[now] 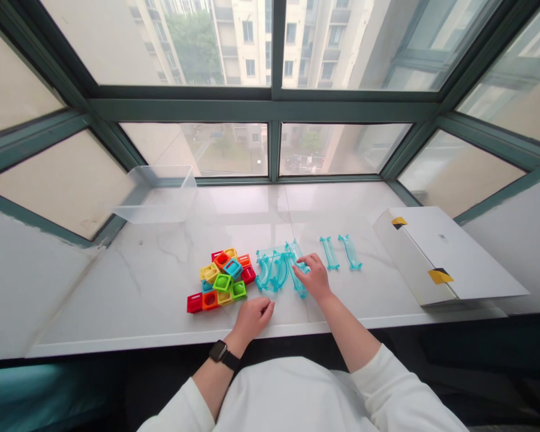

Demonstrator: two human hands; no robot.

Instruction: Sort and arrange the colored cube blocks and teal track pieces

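My right hand (314,277) reaches into a pile of translucent blue toy track pieces (279,270), its thumb and fingers closing around one track piece (300,252) at the pile's right side. Some pieces in the pile are curved, others straight. My left hand (252,318) rests in a loose fist near the counter's front edge, with nothing visible in it. Just beyond that fist sits a heap of coloured toy blocks (222,282) in red, orange, yellow, green and blue. Apart from the pile, a straight track piece (329,253) and a wavy track piece (350,252) lie side by side.
A clear plastic bin (162,201) stands at the back left of the white counter (130,288). On the right is a white box (450,258) with yellow and black tape. Green-framed windows (270,108) border the counter's back and sides.
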